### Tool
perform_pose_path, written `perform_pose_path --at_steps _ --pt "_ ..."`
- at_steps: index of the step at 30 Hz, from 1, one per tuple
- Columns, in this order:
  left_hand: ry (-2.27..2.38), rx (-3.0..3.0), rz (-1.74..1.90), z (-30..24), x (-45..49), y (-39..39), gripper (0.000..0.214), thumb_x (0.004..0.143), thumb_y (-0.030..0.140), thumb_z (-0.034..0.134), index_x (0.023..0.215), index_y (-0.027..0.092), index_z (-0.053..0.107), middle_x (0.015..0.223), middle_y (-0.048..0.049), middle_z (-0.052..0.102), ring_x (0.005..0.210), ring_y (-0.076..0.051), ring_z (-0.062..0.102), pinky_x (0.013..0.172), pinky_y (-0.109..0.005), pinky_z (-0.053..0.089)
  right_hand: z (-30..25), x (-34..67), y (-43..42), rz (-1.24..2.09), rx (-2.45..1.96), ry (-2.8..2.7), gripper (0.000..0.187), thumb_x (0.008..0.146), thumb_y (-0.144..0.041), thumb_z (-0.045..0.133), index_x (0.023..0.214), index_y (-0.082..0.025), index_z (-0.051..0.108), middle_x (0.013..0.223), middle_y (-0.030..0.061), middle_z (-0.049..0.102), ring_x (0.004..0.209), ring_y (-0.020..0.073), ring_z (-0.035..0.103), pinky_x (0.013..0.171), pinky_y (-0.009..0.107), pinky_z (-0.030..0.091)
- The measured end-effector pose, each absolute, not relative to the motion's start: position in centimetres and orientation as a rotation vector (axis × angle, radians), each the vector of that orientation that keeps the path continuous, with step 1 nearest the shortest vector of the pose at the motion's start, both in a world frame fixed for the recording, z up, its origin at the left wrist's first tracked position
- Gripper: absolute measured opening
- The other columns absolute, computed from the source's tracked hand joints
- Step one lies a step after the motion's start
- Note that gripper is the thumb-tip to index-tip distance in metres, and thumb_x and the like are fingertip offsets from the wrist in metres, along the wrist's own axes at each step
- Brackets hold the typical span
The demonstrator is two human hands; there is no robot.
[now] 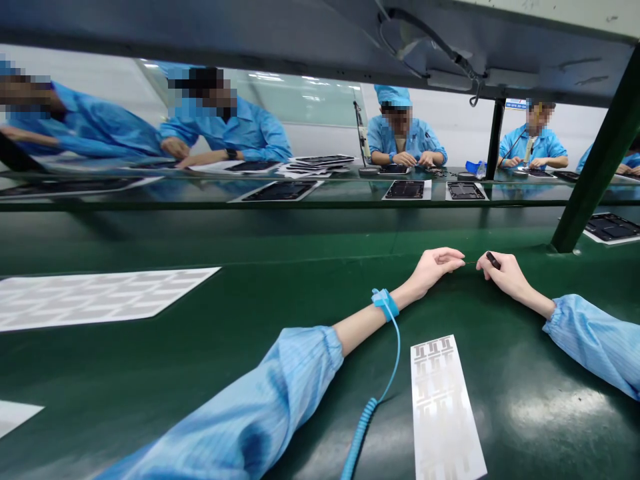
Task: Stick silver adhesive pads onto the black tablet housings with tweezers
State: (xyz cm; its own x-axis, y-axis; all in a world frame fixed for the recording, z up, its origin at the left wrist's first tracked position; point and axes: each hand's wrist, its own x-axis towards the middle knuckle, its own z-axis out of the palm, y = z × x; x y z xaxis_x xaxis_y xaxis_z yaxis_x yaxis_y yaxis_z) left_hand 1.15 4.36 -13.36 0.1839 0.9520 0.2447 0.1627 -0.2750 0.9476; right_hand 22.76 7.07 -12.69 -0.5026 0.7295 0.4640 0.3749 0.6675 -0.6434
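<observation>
My left hand [434,272] reaches out over the green bench with fingertips pinched together; whatever sits between them is too small to make out. A blue wrist strap [385,304] circles that wrist, and its coiled cord [363,427] runs down toward me. Facing it, my right hand [506,275] is closed around a short black pen-like tool [493,261]. A thin yellowish line [470,263] shows in the small gap between the two hands. Below them lies a white sheet [445,407] with rows of grey T-shaped pieces along its upper part.
A larger white sheet with grey patches [100,297] lies at left, a sheet corner [17,415] below it. A green post [597,153] rises at right beside a black device part [613,227]. Behind a raised ledge [350,205], several co-workers in blue work among black parts [407,189].
</observation>
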Motion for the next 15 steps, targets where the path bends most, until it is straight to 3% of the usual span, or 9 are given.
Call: perform_pose_path --at_steps 8,15 --pt "1.164 1.587 1.171 -13.3 1.0 4.5 0.024 0.098 0.033 0.065 0.113 0.014 0.064 0.107 -0.0068 0.067 0.091 -0.020 0.067 0.081 -0.039 0.058 -12.9 23.8 7.3 0.555 -0.924 -2.105 0.031 0.099 -0.041 0.057 0.087 -0.013 0.066 0.072 -0.0024 0.063 0.062 0.0104 0.061 0.065 0.028 0.054" --pt "1.182 1.568 1.154 -12.8 0.8 4.6 0.022 0.097 0.033 0.065 0.107 0.013 0.065 0.102 -0.0057 0.068 0.087 -0.018 0.067 0.079 -0.037 0.058 -13.0 36.0 8.1 0.342 -1.285 -1.893 0.029 0.099 -0.039 0.059 0.089 -0.013 0.065 0.076 -0.0016 0.064 0.064 0.0105 0.061 0.064 0.027 0.054"
